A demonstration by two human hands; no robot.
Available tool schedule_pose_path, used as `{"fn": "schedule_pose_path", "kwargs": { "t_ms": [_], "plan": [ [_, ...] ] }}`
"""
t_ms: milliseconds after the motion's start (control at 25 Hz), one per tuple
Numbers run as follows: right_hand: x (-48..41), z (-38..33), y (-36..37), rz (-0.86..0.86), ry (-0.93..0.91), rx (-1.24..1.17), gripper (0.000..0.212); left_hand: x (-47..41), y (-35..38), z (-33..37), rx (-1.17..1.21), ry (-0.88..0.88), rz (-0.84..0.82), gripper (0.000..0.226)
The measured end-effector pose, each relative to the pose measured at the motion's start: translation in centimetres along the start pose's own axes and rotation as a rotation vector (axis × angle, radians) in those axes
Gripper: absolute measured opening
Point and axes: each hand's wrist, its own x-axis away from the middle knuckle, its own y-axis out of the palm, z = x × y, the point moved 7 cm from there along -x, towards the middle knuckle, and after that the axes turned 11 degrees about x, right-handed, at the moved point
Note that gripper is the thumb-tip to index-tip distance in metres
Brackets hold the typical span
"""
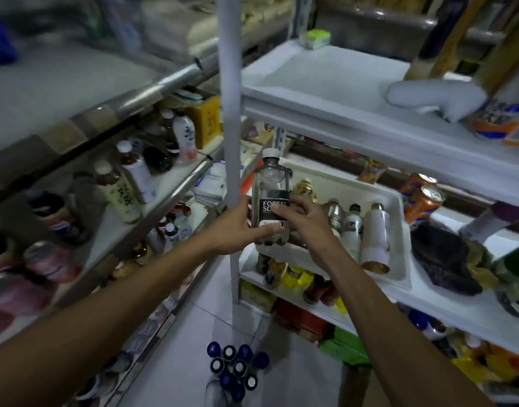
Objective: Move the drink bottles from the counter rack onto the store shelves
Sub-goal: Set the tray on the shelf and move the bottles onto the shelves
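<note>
Bottle (271, 177), clear with a white cap and a dark label, stands upright in mid-air at the centre of the view, held by both hands. The left hand (237, 227) grips its lower part from 9 o'clock, thumb laid across the pale band at the foot of the label. The right hand (305, 221) grips it from 3 o'clock, fingertips on the dark label and the other fingers curled round the back. Both forearms reach in from 6 o'clock.

Just behind the bottle, at 11 o'clock, a white post (232, 113) runs up and down. Below and to 3 o'clock lies a white tray (396, 207) on a white shelf (428, 304), with several bottles (375, 233) lying in it, caps pointing away. Beyond the tray, at 2 o'clock, stand orange cans (422, 201); at 4 o'clock a dark cloth (443, 259) lies on the same shelf. Under the tray's near edge small yellow bottles (296, 277) show on the shelf below.

At 1 o'clock an upper shelf (325, 83) carries a white object I cannot identify. At 9 o'clock a metal rack (176, 183) holds tea bottles (120, 192), some upright, some tilted, and blurred cans (53, 259) nearer the viewer. At 6 o'clock, on the tiled floor (179, 362), sits a cluster of blue-capped bottles (235, 365).
</note>
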Motion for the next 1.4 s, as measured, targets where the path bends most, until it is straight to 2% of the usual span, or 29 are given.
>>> {"fn": "schedule_pose_path", "kwargs": {
  "t_ms": [80, 240, 320, 440, 520, 680, 760, 920, 1040, 1240, 1400],
  "plan": [
    [1.1, -1.3, 2.4, -0.147, -0.006, -0.024, 0.003, 2.9, -2.0, 0.4, 0.024, -0.012, 0.083, 0.08],
    [3.5, -3.1, 7.2, -0.4, -0.045, -0.082, 0.013, 9.4, -5.5, 0.9, 0.094, -0.067, 0.191, 0.071],
    [5.0, -4.1, 10.2, -0.578, -0.057, -0.126, 0.026, 13.4, -7.2, 0.9, 0.19, -0.085, 0.257, 0.064],
    [8.7, -5.8, 15.9, -0.868, -0.03, -0.187, 0.054, 20.5, -9.7, 0.7, 0.254, -0.108, 0.446, 0.07],
    [11.2, -6.5, 20.2, -0.992, -0.029, -0.187, 0.051, 25.2, -11.5, 0.6, 0.26, -0.123, 0.552, 0.069],
    [17.0, -9.0, 29.2, -1.108, -0.115, -0.09, 0.016, 35.3, -15.9, 1.9, 0.167, -0.152, 0.707, 0.038],
    [20.1, -10.5, 33.3, -1.151, -0.207, -0.035, 0.009, 39.8, -17.8, 2.7, 0.071, -0.15, 0.765, 0.031],
    [26.3, -13.8, 40.1, -1.103, -0.373, 0.026, 0.04, 48.6, -21.4, 2.6, 0.061, -0.11, 1.032, 0.036],
    [31.5, -16.3, 45.0, -1.143, -0.471, 0.011, 0.041, 55.3, -24.0, 2.2, 0.049, -0.093, 1.185, 0.052],
    [38.5, -20.3, 52.1, -1.127, -0.666, 0.101, 0.048, 64.0, -27.8, 2.0, 0.063, -0.011, 1.208, 0.032],
    [43.2, -21.7, 57.0, -1.122, -0.783, 0.198, 0.052, 69.3, -30.1, 0.7, 0.106, 0.012, 1.276, 0.028]
  ]
}}
